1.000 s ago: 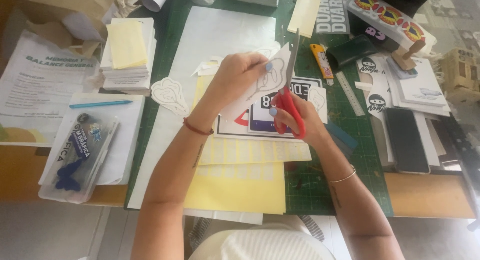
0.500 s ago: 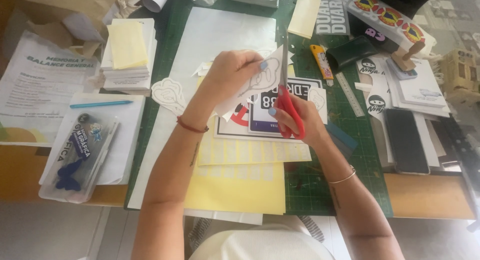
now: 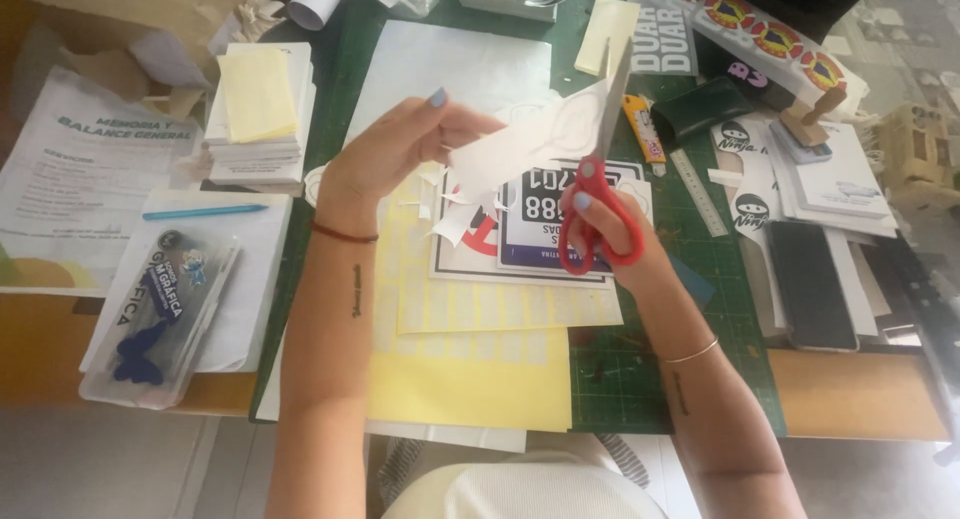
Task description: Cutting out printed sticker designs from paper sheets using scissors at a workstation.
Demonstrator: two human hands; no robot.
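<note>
1. The white paper cut-out (image 3: 530, 144) is held up in the air above the green cutting mat (image 3: 650, 369), roughly at the middle of the view, tilted with its printed side mostly turned away from the camera.
2. It looks thin, light and floppy; it would likely bend or tear if pulled, so a pinch close to the cutting line seems the best hold to keep it taut.
3. The left hand (image 3: 395, 149) is curled around the sheet's left end, thumb and fingers closed on it.
4. The right hand (image 3: 605, 229) grips the red-handled scissors (image 3: 598, 194), fingers through the loops; the blades point upward and meet the paper's right edge. How far apart the blades are cannot be told.
5. Under the hands lie printed sticker sheets (image 3: 540, 229) and pale yellow backing sheets (image 3: 470, 379).
6. Farther out sit a stack of paper (image 3: 255, 109) with a yellow sheet on top, a blue pen (image 3: 205, 212), a clear plastic packet (image 3: 160, 314) and a dark phone (image 3: 808, 284).
</note>
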